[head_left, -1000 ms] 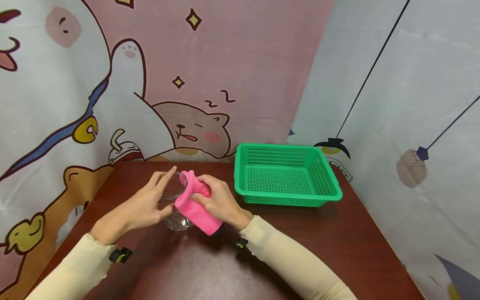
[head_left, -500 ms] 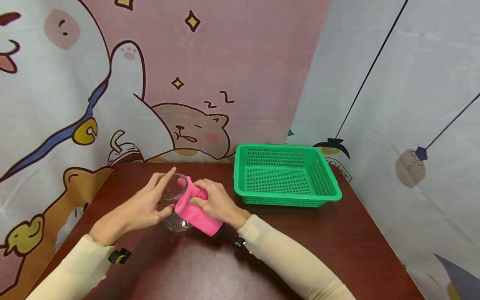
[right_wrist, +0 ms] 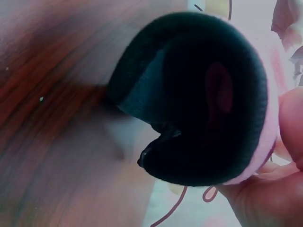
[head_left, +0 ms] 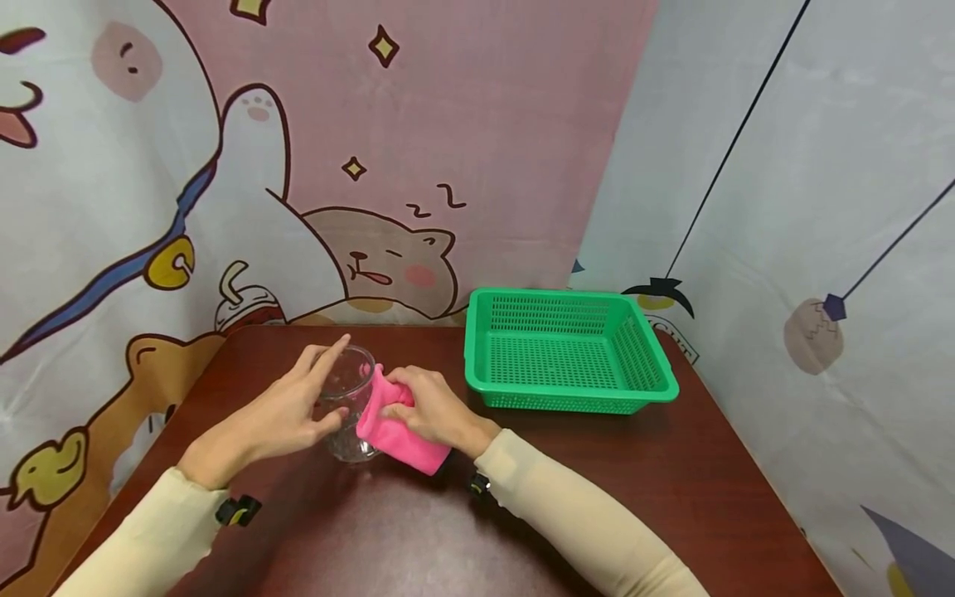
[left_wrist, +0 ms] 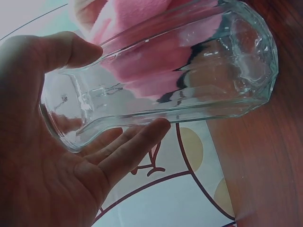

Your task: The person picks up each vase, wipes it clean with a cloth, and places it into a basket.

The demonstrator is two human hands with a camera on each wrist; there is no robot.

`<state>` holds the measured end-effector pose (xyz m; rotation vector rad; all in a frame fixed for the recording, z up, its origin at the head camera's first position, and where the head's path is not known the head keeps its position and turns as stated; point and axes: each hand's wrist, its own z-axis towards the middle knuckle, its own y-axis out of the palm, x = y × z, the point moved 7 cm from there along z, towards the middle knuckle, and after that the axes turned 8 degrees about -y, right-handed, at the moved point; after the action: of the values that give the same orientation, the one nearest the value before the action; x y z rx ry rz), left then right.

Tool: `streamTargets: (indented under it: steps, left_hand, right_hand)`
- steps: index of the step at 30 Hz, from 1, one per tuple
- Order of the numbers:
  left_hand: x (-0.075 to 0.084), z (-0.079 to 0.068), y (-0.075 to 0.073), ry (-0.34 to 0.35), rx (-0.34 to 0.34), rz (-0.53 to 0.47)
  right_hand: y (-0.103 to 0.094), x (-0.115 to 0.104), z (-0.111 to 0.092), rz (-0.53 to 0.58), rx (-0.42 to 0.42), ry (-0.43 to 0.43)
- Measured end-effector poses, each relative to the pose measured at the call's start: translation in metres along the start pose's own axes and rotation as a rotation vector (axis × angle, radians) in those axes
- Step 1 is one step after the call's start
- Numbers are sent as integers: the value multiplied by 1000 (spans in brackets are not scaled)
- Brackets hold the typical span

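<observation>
From the head view, the left hand (head_left: 287,410) grips a clear ribbed glass tumbler (head_left: 347,412) standing on the dark red-brown wooden table (head_left: 634,489), thumb low on its side and fingers straight up toward the rim. The right hand (head_left: 425,408) clutches a folded bright pink cloth (head_left: 395,435) and presses it against the tumbler's right side. A green perforated plastic basket (head_left: 570,348) sits well apart to the right, near the table's far edge; bare tabletop lies in front of the forearms.

The left wrist view shows the left hand (left_wrist: 52,156) with thumb and fingers curled round the tumbler (left_wrist: 180,75) near its mouth, pink cloth (left_wrist: 137,28) visible through the glass.

The right wrist view shows the cloth (right_wrist: 203,99) bunched into a dark-shadowed roll, with the right hand (right_wrist: 270,189) holding its pink edge above the table (right_wrist: 52,132).
</observation>
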<state>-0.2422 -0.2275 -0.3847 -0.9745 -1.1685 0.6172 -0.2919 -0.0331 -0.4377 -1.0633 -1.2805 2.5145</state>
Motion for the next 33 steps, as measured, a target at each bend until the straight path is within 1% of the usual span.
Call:
streamTargets:
  steps: [7,18,23,33]
  left_hand:
    - [-2,1,-2,24,40,0]
    - [-7,3,-3,67,74,-32]
    - [-11,4,-2,60,66,-64]
    - [-12,5,0,50,57,-82]
  right_hand:
    - [6,6,-3,-20,-44,17]
    - [16,16,-12,-74,-121,62]
    - [20,20,-15,-57,-137,87]
    - [23,23,-17,-34,-144,112]
